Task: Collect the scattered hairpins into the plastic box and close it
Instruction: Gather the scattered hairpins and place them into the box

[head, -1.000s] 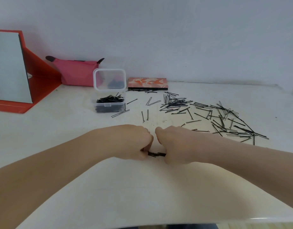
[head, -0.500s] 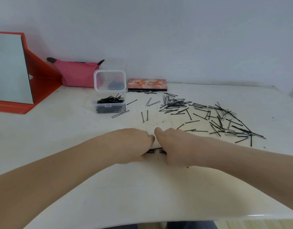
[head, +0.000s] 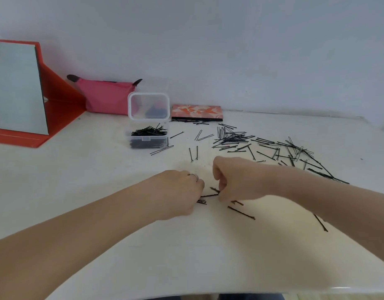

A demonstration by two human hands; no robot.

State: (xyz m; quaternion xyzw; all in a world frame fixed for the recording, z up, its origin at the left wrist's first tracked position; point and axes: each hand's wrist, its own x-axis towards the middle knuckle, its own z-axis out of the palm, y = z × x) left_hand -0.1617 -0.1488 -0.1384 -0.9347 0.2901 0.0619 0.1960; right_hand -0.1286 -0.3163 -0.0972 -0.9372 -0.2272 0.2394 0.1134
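Mid-gather here: left hand [head: 180,194] curled down on the table [head: 83,191], fingers closed round a small bundle of hairpins [head: 201,201] whose ends poke out at the fingertips, ring visible on one finger. Right hand [head: 238,180] just beside it, thumb and fingers pinching a pin or two [head: 210,194] that bridge the gap toward the left hand. Looks like squaring up a handful before carrying it over. Plastic box [head: 149,138] well apart, up and to the left, lid hinged open and standing upright, already part full of pins. Big scatter of pins [head: 273,151] off to the right, plus two strays [head: 241,212] close under the right wrist, so plenty left to do. Best bet for this step: line the pins up parallel, tap the ends level against the table, then pinch mid-length so none fan out or slip. Worth sweeping in those near strays first rather than making a separate trip. When dropping in, probably lay them lengthwise along the box so the lid can shut later without anything sticking up. Keep the bundle small; an overfull grip likely spills on the way. Also around: pink pouch [head: 104,98], red folding mirror [head: 18,87], patterned orange case [head: 196,112] at the back.
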